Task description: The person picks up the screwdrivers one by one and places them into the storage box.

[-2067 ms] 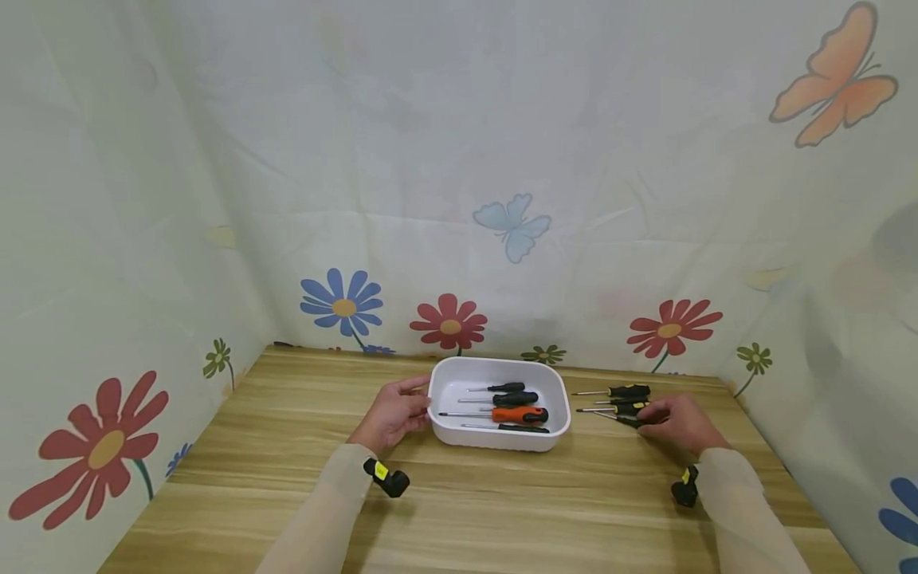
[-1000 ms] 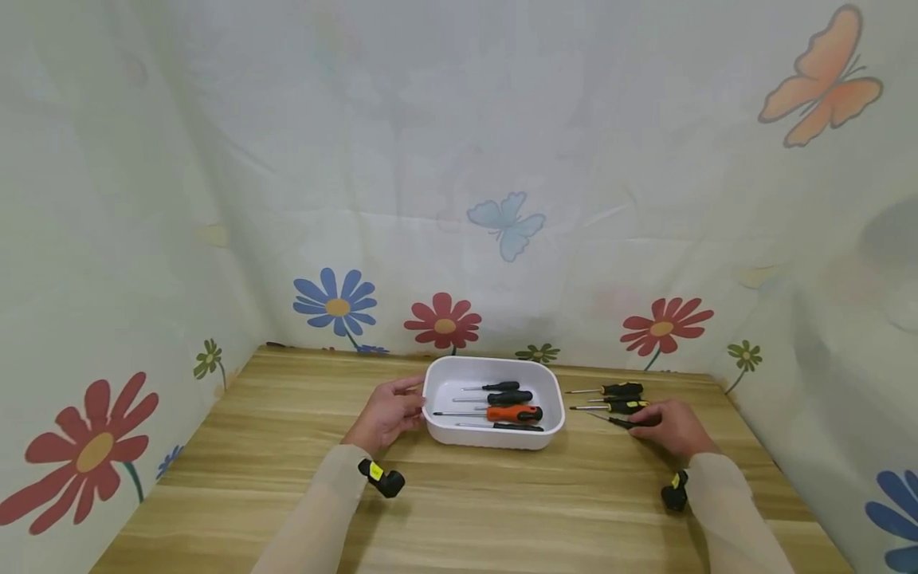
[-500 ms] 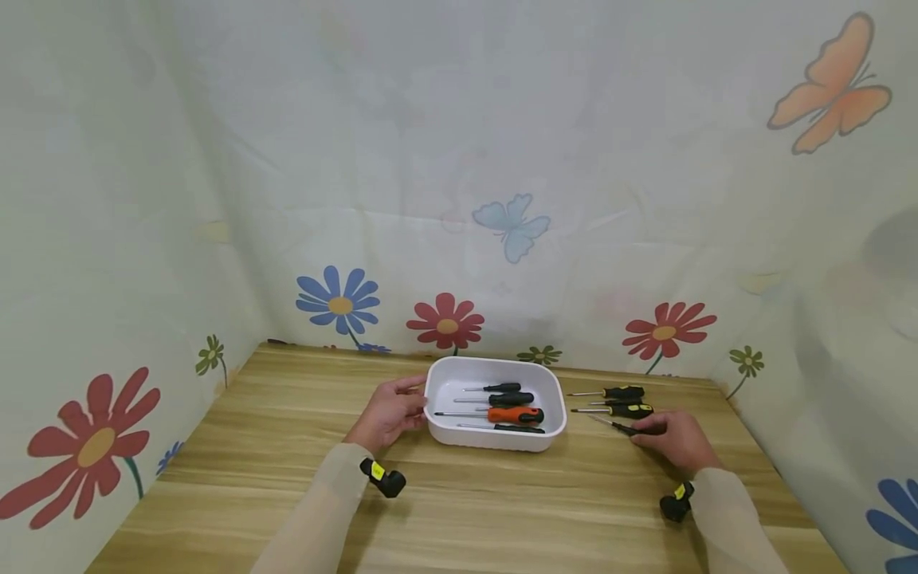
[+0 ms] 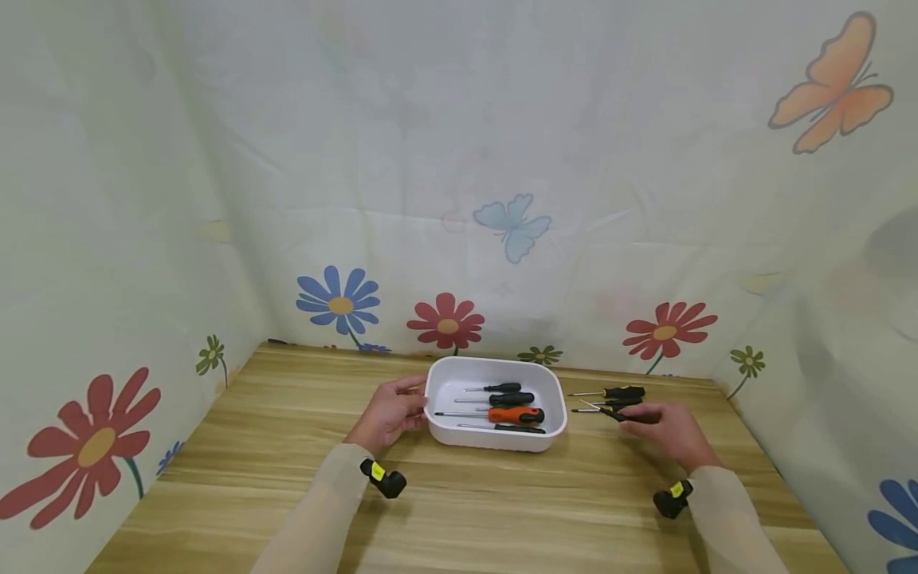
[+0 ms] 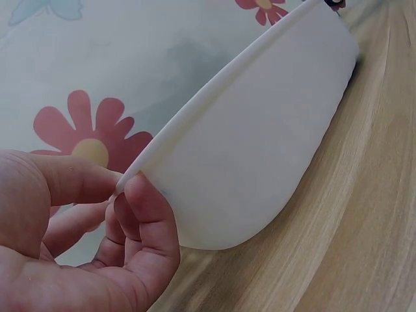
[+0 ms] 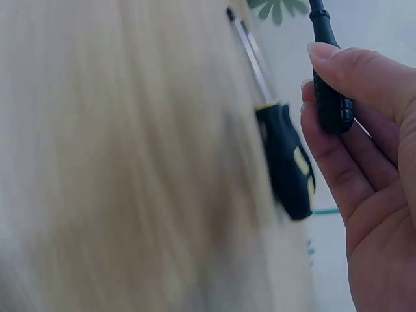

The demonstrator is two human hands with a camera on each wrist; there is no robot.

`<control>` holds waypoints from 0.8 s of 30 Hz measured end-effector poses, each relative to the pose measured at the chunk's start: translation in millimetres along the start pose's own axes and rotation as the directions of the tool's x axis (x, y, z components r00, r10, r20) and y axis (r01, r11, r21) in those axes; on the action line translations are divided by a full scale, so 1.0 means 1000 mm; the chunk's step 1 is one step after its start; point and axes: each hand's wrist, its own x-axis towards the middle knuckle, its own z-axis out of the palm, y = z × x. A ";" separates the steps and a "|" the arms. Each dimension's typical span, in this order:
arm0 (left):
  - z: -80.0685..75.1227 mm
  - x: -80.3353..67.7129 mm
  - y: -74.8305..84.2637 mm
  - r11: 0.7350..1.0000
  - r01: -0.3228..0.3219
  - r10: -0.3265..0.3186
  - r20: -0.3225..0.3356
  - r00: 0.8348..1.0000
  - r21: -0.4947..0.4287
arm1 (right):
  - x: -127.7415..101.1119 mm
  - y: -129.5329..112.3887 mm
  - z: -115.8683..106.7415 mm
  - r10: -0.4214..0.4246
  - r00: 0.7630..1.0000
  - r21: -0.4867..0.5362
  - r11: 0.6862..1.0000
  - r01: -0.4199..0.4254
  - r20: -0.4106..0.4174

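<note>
My left hand [image 4: 387, 414] pinches the left rim of a white plastic tray [image 4: 495, 439] between thumb and fingers; the left wrist view shows this grip on the tray wall [image 5: 253, 123] close up. An orange-and-black screwdriver [image 4: 515, 415] lies in the tray among several black-handled ones [image 4: 511, 398]. With thumb and fingertips my right hand [image 4: 670, 430] holds a small black screwdriver [image 6: 333, 97] by its handle, raised off the table, its shaft pointing left. Just behind it, black-and-yellow screwdrivers [image 4: 624, 392] lie on the table, one large handle [image 6: 286, 162] showing in the right wrist view.
The wood-grain table [image 4: 459, 510] ends at a pale curtain [image 4: 402, 159] with flower and butterfly prints at the back and sides. The tray stands near the back edge, with the loose screwdrivers to its right.
My right hand has picked up the small black screwdriver from beside the others and lifted it slightly up and to the left. The left hand and tray have stayed in place.
</note>
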 end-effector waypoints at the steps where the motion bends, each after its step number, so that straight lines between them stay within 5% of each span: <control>1: 0.000 0.000 0.000 1.000 0.001 -0.001 -0.002 1.000 -0.002 | 0.001 -0.002 0.000 -0.016 1.000 0.001 1.000 0.016 -0.005; 24: 0.002 0.001 0.001 1.000 0.012 -0.012 -0.020 1.000 0.008 | 0.032 -0.076 0.020 -0.097 0.994 0.244 0.966 0.083 0.045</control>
